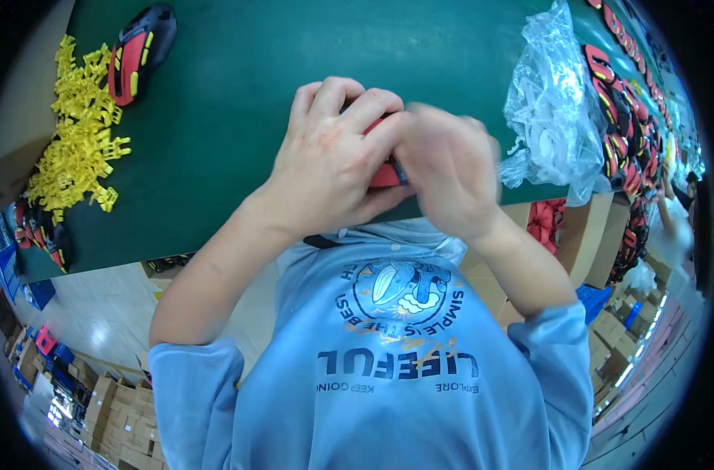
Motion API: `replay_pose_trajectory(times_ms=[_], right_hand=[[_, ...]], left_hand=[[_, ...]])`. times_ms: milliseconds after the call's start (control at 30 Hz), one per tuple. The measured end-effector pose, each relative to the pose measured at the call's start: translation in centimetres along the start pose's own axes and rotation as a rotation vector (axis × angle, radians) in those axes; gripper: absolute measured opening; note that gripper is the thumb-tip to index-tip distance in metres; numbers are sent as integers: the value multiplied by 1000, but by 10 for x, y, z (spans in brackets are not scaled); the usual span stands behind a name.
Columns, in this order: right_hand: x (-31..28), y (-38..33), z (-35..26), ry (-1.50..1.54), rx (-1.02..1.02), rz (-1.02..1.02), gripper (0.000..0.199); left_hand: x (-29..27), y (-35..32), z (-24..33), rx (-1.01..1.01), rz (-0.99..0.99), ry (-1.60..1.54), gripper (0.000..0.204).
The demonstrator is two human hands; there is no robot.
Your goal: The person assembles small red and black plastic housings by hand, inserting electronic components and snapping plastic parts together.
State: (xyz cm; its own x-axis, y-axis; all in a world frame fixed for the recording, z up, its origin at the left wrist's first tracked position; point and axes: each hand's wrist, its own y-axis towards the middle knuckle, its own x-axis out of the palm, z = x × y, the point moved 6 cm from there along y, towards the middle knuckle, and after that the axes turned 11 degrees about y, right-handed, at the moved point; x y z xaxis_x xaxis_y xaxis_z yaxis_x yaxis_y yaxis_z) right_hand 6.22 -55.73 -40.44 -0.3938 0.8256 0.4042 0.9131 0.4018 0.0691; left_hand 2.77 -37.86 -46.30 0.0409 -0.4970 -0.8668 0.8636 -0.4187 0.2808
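Note:
My left hand [329,149] is closed around a red and black plastic piece [386,175], just above the near edge of the green table. Most of that piece is hidden by my hands, so its exact kind cannot be told. My right hand [451,168] presses against its right side, blurred by motion, with the fingers not clear. At the far left lies a similar black and red plastic piece [128,66] with yellow inserts. Beside it spreads a heap of small yellow plastic clips [79,133].
The green table [224,70] stretches ahead. A crumpled clear plastic bag [553,106] lies at the right, next to a pile of red and black pieces [627,133]. More such pieces [40,231] sit at the left corner. An open cardboard box [588,235] stands below the table's right edge.

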Motion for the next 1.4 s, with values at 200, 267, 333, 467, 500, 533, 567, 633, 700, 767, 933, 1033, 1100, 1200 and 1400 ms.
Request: replay_pose_trajectory(times_ms=[200,267,333,467,500,533,567,633,700,767,933,1033,1100,1200,1400], right_hand=[[31,25,-38,212,-56,-212,53],[23,13,-32,180,-97,-163,55],[2,7,-8,161,-95,-32,55],[-17,2,28,182,-68,76,49],[-21,3,39,177,-42,66,47],[-23,6,49,177,-12,51,46],[-25,6,52,138,-16,50,45],[-23,8,56,132,15,18,46],[-26,8,59,129,13,-8,47],[-32,3,59,123,16,-21,48],[-60,-30,56,7,-26,93,50],[-80,-70,32,-92,-120,203,48],[-81,-95,3,-364,-265,142,44],[-148,-146,-13,-816,-211,371,33],[-361,-334,26,-905,123,1199,26]], left_hand=[[-16,-2,-10,-55,58,33,60],[-23,-7,-8,-38,80,44,57],[-40,-7,-10,-10,121,-57,52],[-215,-24,-9,53,464,400,61],[-259,-39,-22,4,668,391,60],[-310,-44,-26,-170,782,348,56],[-365,-40,-34,-202,800,664,53],[-479,-35,-47,-262,796,1181,49],[-542,-16,-79,-239,754,1244,47],[-591,-6,-107,-474,647,1885,53],[-412,110,-144,-70,633,1148,49],[-209,194,-139,-138,324,1026,61],[-150,207,-222,-106,282,941,93],[-104,176,-370,-881,-198,641,94],[-123,165,-459,-600,-22,457,71]])
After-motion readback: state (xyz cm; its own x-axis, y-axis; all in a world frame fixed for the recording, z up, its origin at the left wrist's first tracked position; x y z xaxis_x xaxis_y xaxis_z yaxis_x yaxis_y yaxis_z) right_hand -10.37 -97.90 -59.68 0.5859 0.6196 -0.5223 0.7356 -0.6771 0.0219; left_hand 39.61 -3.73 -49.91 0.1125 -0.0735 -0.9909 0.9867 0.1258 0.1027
